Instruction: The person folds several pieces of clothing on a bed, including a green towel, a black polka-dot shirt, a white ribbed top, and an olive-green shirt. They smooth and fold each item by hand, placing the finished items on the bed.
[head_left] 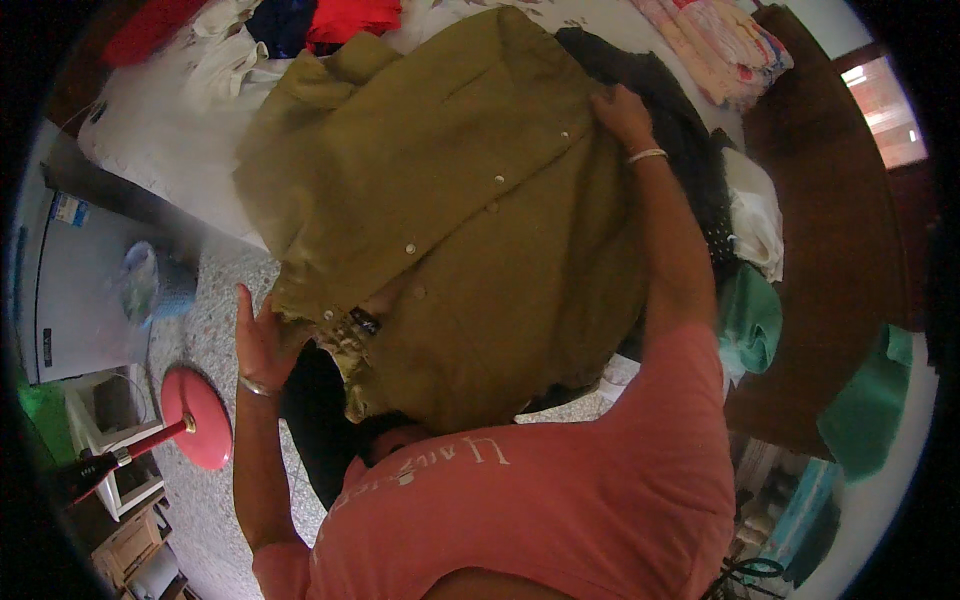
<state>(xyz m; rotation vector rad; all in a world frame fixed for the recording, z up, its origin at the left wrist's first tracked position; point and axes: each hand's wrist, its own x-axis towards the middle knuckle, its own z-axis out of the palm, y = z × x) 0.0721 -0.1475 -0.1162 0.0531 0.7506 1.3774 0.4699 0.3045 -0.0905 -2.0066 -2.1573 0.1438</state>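
Note:
An olive-brown jacket (430, 190) with a slanting row of round snap buttons spreads across the bed and hangs toward my body. At its far right edge, my right hand (627, 120) has its fingers closed on the cloth. My left hand (266, 345) is at the near left edge, its thumb stretched out away from the cloth; the other fingers are partly hidden under the jacket. Through a gap near the lowest button, a bit of skin and something dark show, too small to make out. A dark garment (675, 130) lies beneath the jacket's right side.
Red cloth (352, 18) and white clothes (232, 60) lie on the bed (165, 150). A folded patterned towel (725, 45) is at far right, green cloth (750, 320) below it. On the left stand a grey cabinet (90, 280), a blue basket (170, 283) and a red round base (197, 417).

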